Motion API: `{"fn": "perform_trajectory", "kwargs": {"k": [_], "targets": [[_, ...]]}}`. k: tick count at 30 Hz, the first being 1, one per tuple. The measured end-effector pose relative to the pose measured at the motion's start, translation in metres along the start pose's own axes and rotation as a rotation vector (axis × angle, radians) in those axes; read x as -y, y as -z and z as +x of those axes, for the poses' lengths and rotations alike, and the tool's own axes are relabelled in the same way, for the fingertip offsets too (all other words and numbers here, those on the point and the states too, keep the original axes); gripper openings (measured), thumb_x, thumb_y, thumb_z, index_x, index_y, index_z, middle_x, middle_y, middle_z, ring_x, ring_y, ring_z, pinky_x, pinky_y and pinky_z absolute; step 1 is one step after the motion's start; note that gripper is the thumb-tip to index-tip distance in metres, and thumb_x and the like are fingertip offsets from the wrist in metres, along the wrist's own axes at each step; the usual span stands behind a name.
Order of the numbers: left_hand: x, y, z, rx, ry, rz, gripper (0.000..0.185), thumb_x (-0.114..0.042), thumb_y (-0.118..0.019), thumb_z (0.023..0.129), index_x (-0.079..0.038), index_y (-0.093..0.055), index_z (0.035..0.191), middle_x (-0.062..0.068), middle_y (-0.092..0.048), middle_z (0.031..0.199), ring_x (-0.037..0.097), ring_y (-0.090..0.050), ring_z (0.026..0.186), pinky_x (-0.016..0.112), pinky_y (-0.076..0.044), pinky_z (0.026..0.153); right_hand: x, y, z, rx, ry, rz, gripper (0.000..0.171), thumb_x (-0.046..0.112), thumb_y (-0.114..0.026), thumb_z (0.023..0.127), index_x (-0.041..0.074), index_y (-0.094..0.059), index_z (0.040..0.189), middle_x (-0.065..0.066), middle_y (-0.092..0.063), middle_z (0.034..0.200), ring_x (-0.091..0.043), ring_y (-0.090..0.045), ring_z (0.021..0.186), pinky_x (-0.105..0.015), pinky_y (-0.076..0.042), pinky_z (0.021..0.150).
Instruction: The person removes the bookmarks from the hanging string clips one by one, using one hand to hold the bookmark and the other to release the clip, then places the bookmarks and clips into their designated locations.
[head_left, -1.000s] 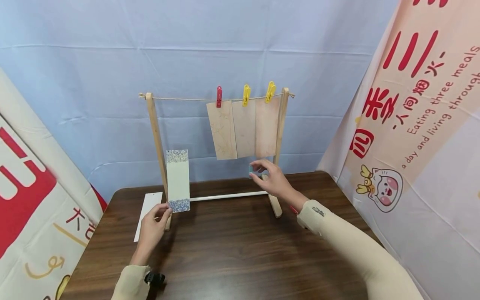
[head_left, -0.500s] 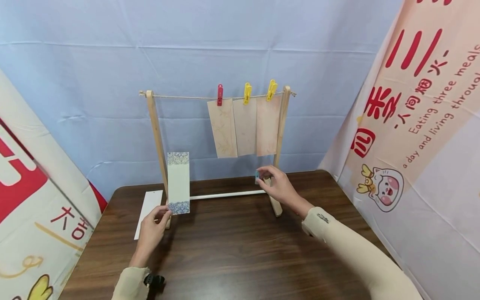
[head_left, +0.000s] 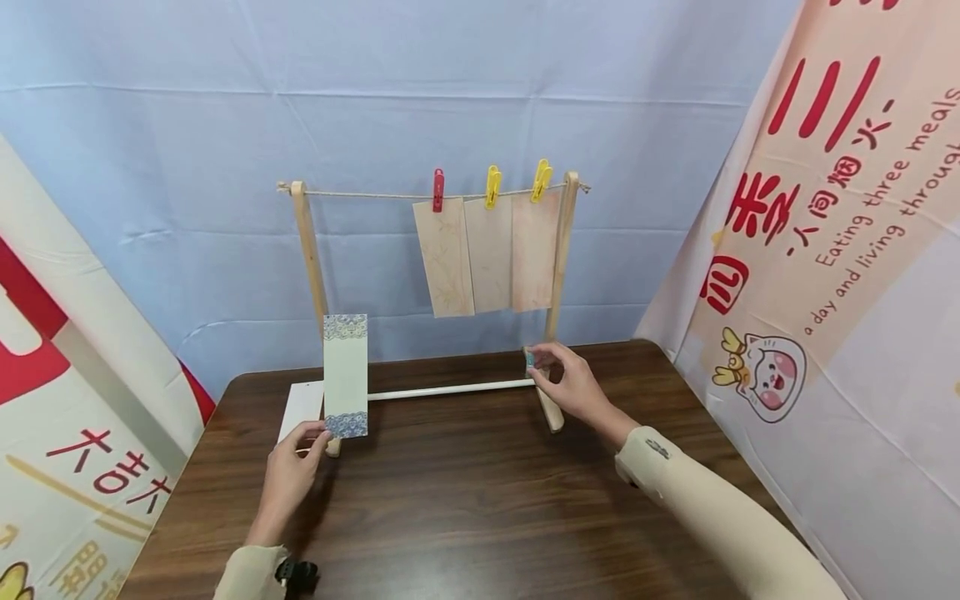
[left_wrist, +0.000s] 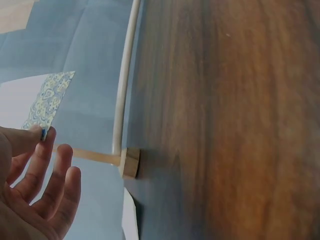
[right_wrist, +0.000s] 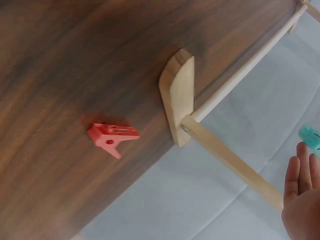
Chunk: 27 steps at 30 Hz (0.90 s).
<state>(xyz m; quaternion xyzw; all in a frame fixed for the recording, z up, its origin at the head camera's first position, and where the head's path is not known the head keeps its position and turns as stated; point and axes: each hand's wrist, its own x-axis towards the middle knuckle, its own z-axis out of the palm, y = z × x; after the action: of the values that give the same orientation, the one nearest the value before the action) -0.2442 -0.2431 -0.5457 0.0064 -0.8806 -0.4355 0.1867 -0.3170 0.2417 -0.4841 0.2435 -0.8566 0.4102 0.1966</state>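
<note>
My left hand (head_left: pixel 291 468) pinches the lower left corner of a pale card (head_left: pixel 346 375) with blue lace-pattern bands at top and bottom. The card stands upright in front of the rack's left post. In the left wrist view, thumb and index finger meet on the patterned end of the card (left_wrist: pixel 50 97). My right hand (head_left: pixel 573 382) holds a small teal clothespin (head_left: pixel 530 360) between thumb and fingers, near the foot of the right post. Only part of that teal clothespin (right_wrist: pixel 309 136) shows in the right wrist view.
A wooden rack (head_left: pixel 561 250) carries a string with several things on it: three beige cards (head_left: pixel 444 262) under one red clothespin (head_left: pixel 438 190) and two yellow ones (head_left: pixel 492 187). A white card (head_left: pixel 302 408) lies at the table's left. A red clothespin (right_wrist: pixel 112 137) lies beside the right foot.
My left hand and the patterned card have moved slightly left and down, now partly covering the white card. The right hand has moved right and down with the teal clothespin.
</note>
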Motion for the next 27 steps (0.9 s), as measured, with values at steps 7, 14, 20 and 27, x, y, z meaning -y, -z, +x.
{"fn": "perform_trajectory", "kwargs": {"k": [7, 14, 20, 27], "targets": [[0.007, 0.004, -0.004, -0.017, -0.011, 0.015, 0.013, -0.01, -0.074, 0.103, -0.004, -0.077, 0.114, 0.013, -0.079, 0.101, 0.031, -0.074, 0.094, 0.021, -0.054, 0.077, -0.008, 0.001, -0.009, -0.03, 0.01, 0.0, 0.037, 0.001, -0.082, 0.094, 0.0, -0.069, 0.128, -0.012, -0.072, 0.109, -0.029, -0.072, 0.094, -0.045, -0.061, 0.084], [0.011, 0.007, -0.008, -0.002, 0.023, 0.011, 0.016, -0.013, -0.074, 0.104, -0.005, -0.077, 0.117, 0.013, -0.079, 0.103, 0.035, -0.075, 0.098, 0.023, -0.056, 0.078, -0.013, 0.001, -0.014, -0.041, 0.004, 0.008, 0.038, 0.0, -0.082, 0.094, 0.0, -0.068, 0.13, -0.013, -0.071, 0.112, -0.032, -0.071, 0.096, -0.057, -0.06, 0.085], [0.015, 0.009, -0.01, -0.013, 0.033, 0.01, 0.015, -0.014, -0.074, 0.104, -0.005, -0.077, 0.116, 0.015, -0.079, 0.105, 0.033, -0.075, 0.099, 0.017, -0.054, 0.076, -0.016, 0.005, -0.02, -0.053, -0.007, 0.022, 0.036, -0.003, -0.08, 0.094, 0.0, -0.068, 0.128, -0.015, -0.07, 0.11, -0.034, -0.07, 0.095, -0.059, -0.059, 0.084], [0.019, 0.012, -0.011, -0.027, 0.043, -0.023, 0.013, -0.009, -0.075, 0.102, -0.003, -0.077, 0.114, 0.016, -0.08, 0.103, 0.026, -0.074, 0.095, 0.004, -0.047, 0.073, -0.02, 0.006, -0.026, -0.042, -0.044, 0.002, 0.035, 0.0, -0.079, 0.096, -0.002, -0.067, 0.129, -0.014, -0.069, 0.109, -0.031, -0.069, 0.097, -0.06, -0.058, 0.086]]}}
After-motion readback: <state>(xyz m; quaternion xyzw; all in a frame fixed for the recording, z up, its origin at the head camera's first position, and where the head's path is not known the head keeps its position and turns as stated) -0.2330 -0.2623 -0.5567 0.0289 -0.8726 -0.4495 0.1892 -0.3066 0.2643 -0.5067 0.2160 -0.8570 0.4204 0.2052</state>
